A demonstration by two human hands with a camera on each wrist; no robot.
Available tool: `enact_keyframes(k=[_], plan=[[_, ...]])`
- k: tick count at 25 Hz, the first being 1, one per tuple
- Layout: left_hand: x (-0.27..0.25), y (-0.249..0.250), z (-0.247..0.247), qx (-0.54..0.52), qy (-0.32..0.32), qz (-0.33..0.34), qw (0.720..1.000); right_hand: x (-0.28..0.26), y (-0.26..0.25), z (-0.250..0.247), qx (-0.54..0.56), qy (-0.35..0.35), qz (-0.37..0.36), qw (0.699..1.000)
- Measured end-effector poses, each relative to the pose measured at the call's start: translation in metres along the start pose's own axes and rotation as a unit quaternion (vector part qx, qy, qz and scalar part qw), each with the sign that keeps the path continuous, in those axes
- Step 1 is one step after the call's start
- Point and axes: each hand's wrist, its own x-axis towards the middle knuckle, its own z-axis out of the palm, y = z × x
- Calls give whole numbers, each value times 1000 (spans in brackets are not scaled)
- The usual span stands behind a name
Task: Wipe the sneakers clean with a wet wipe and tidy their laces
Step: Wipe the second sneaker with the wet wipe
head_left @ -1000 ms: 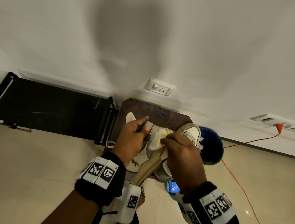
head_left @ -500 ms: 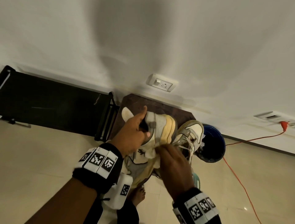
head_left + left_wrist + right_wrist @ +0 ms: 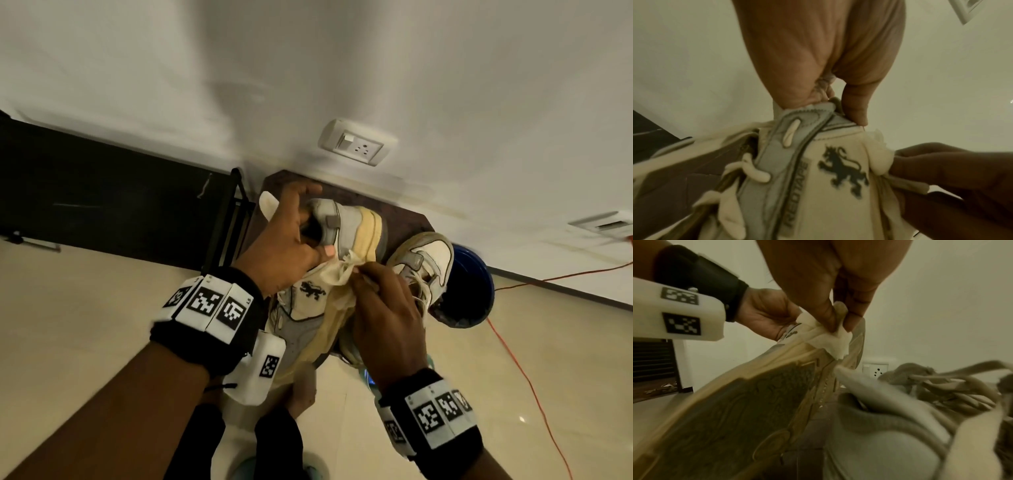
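The right hand has its grip pinched shut on a crumpled wet wipe, thumb and fingertips bunching it against the side of the raised sneaker, just at 3 o'clock of the black lion logo. The left hand has its fingers curled round that sneaker's collar near the heel, thumb hooked inside the opening, holding it tilted above the dark tabletop with its sole turned toward the right wrist. Its cream laces hang loose at 9 o'clock of the logo. The second sneaker rests on the tabletop at 3 o'clock of the first, laces untidy. Behind it sits a blue bowl. A wall socket lies at 12 o'clock, and an orange cord trails over the floor.
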Motion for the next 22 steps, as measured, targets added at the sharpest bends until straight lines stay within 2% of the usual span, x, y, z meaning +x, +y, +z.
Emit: enact_keyframes(k=[5, 7, 12, 14, 18, 22], plan=[[6, -6, 2, 22, 19, 16, 999, 1, 9, 3, -20, -20, -24, 999], [6, -7, 2, -6, 28, 8, 1000, 18, 20, -1, -11, -9, -29, 999], [7, -7, 1, -92, 21, -30, 995, 68, 39, -11, 32, 18, 19, 999], [7, -8, 0, -111, 26, -36, 993, 57, 25, -8, 35, 10, 2, 999], [11, -9, -6, -120, 43, -57, 990, 13, 3, 4, 10, -61, -53, 997], [14, -10, -9, -131, 33, -65, 989, 44, 15, 2, 26, -32, -9, 999]])
